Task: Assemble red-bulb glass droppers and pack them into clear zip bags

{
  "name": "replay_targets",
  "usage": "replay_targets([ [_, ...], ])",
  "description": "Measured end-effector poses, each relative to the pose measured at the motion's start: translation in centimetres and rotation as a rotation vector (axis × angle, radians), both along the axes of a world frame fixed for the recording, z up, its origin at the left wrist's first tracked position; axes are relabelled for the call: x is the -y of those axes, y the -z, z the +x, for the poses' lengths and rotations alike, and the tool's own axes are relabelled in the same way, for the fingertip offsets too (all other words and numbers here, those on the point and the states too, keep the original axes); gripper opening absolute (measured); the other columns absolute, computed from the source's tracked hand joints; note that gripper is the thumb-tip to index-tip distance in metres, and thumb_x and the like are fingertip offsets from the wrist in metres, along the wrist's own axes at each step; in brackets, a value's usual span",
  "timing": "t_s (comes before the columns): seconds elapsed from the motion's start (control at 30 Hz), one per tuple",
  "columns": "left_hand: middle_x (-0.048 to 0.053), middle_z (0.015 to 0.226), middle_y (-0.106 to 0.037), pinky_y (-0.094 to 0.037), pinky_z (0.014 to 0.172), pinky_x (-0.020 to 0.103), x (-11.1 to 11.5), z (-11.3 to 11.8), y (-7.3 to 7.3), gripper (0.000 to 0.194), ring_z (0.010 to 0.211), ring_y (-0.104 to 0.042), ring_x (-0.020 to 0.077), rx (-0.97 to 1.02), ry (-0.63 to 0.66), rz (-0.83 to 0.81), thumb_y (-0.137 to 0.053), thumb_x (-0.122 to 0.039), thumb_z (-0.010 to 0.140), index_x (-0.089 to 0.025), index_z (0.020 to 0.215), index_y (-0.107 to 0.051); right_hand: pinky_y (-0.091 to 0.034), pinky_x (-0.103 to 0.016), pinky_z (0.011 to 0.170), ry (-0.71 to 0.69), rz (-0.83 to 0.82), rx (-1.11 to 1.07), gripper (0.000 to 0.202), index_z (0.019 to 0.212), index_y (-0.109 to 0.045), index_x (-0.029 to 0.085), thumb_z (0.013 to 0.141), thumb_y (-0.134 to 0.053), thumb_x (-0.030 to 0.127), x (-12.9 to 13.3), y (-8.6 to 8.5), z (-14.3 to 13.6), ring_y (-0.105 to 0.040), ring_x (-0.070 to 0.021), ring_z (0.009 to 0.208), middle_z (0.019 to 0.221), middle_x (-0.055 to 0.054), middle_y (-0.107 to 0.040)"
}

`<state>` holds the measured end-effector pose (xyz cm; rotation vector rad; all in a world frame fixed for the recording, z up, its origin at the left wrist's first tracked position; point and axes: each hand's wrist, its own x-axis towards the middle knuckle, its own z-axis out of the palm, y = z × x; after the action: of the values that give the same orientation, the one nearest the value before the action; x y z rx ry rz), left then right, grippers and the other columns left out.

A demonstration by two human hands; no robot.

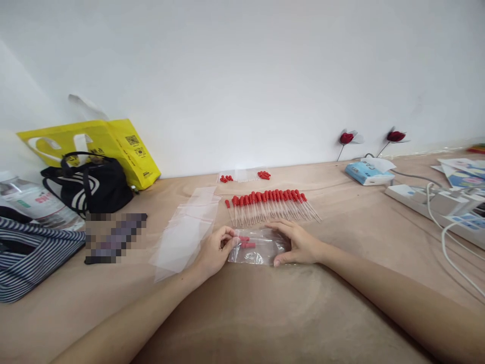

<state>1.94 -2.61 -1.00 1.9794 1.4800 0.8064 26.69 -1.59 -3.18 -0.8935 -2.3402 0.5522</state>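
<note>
A clear zip bag [261,255] lies in front of me, with a few red rubber dropper bulbs [248,245] visible at its left end. My left hand [216,250] pinches the bag's left edge between thumb and fingers, close to those bulbs. At the bag's other end, my right hand [297,245] is spread, thumb by the near edge and fingers by the far edge, touching the plastic. Just beyond the bag is a row of clear droppers [273,210] with red bulbs, tips toward me. One separate dropper [228,204] is at the row's left.
Flat zip bags [182,237] overlap left of my hands. Two filled bags with red bulbs [264,175] lie by the wall. A yellow bag [132,151], black pouch [102,184] and striped bag [34,258] stand left; tissues [367,173] and a power strip [413,197] lie right.
</note>
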Motion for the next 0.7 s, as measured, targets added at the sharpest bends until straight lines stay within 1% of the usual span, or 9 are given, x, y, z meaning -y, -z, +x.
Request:
replay_targets([
  [0.17, -0.002, 0.063, -0.063, -0.039, 0.053, 0.023, 0.1, -0.1, 0.2, 0.02, 0.054, -0.053, 0.0124, -0.006, -0.039, 0.018, -0.051, -0.039, 0.073, -0.018, 0.075, -0.051, -0.038, -0.039, 0.089, -0.024, -0.031, -0.009, 0.078, 0.123, -0.041, 0.021, 0.057, -0.069, 0.052, -0.3, -0.3, 1.1, -0.047, -0.0241, 0.107, 0.119, -0.011, -0.047],
  [0.27, -0.002, 0.062, -0.063, -0.04, 0.052, 0.023, -0.1, 0.1, 0.7, 0.021, 0.055, -0.055, 0.0131, 0.023, -0.045, 0.027, -0.054, -0.038, 0.07, -0.018, 0.073, -0.055, -0.039, -0.039, 0.089, -0.013, -0.025, 0.008, 0.077, 0.122, -0.042, 0.021, 0.057, -0.069, 0.052, -0.4, -0.3, 1.4, -0.047, -0.0244, 0.106, 0.118, -0.01, -0.048],
  [0.33, 0.0, 0.064, -0.064, -0.042, 0.054, 0.023, -0.2, 0.2, 0.8, 0.022, 0.058, -0.056, 0.0143, 0.023, -0.012, 0.04, -0.054, -0.038, 0.071, -0.017, 0.074, -0.061, -0.039, -0.039, 0.088, -0.002, -0.02, 0.012, 0.076, 0.121, -0.043, 0.021, 0.057, -0.068, 0.053, -0.4, -0.1, 1.3, -0.048, -0.0243, 0.105, 0.116, -0.01, -0.05],
  [0.4, 0.002, 0.068, -0.066, -0.044, 0.06, 0.025, -0.2, 0.2, 0.7, 0.025, 0.065, -0.058, 0.0162, -0.01, 0.05, 0.05, -0.051, -0.037, 0.074, -0.017, 0.074, -0.066, -0.039, -0.038, 0.087, 0.008, -0.017, 0.019, 0.074, 0.12, -0.045, 0.021, 0.058, -0.068, 0.053, -0.4, 0.1, 1.2, -0.048, -0.0236, 0.104, 0.114, -0.01, -0.051],
  [0.5, 0.004, 0.08, -0.068, -0.044, 0.073, 0.029, -0.3, -0.4, -0.2, 0.03, 0.079, -0.059, 0.0194, -0.034, 0.162, 0.005, -0.046, -0.037, 0.077, -0.017, 0.082, -0.068, -0.039, -0.037, 0.086, 0.023, -0.017, 0.031, 0.072, 0.118, -0.047, 0.02, 0.058, -0.067, 0.053, -0.4, 0.2, 1.0, -0.049, -0.0231, 0.102, 0.111, -0.01, -0.053],
  [0.57, 0.004, 0.086, -0.068, -0.044, 0.076, 0.029, -0.7, -1.1, -1.0, 0.031, 0.085, -0.059, 0.0203, -0.016, 0.21, -0.082, -0.048, -0.037, 0.075, -0.017, 0.088, -0.068, -0.039, -0.037, 0.087, 0.032, -0.017, 0.035, 0.071, 0.117, -0.048, 0.019, 0.058, -0.067, 0.054, -0.4, 0.2, 1.0, -0.049, -0.0232, 0.102, 0.111, -0.01, -0.053],
  [0.63, 0.004, 0.083, -0.069, -0.045, 0.071, 0.027, -1.7, -1.9, -1.9, 0.03, 0.079, -0.06, 0.0194, -0.028, 0.192, -0.174, -0.053, -0.038, 0.07, -0.017, 0.085, -0.068, -0.039, -0.038, 0.087, 0.041, -0.016, 0.037, 0.071, 0.116, -0.049, 0.018, 0.058, -0.067, 0.055, -0.4, 0.2, 1.0, -0.048, -0.0235, 0.103, 0.111, -0.01, -0.053],
  [0.7, 0.002, 0.071, -0.068, -0.044, 0.062, 0.024, -3.3, -2.5, -2.6, 0.023, 0.067, -0.06, 0.0171, -0.081, 0.095, -0.196, -0.058, -0.035, 0.064, -0.017, 0.075, -0.067, -0.039, -0.039, 0.087, 0.044, -0.017, 0.04, 0.071, 0.116, -0.049, 0.018, 0.058, -0.066, 0.055, -0.4, 0.2, 1.0, -0.048, -0.0239, 0.103, 0.111, -0.011, -0.053],
])
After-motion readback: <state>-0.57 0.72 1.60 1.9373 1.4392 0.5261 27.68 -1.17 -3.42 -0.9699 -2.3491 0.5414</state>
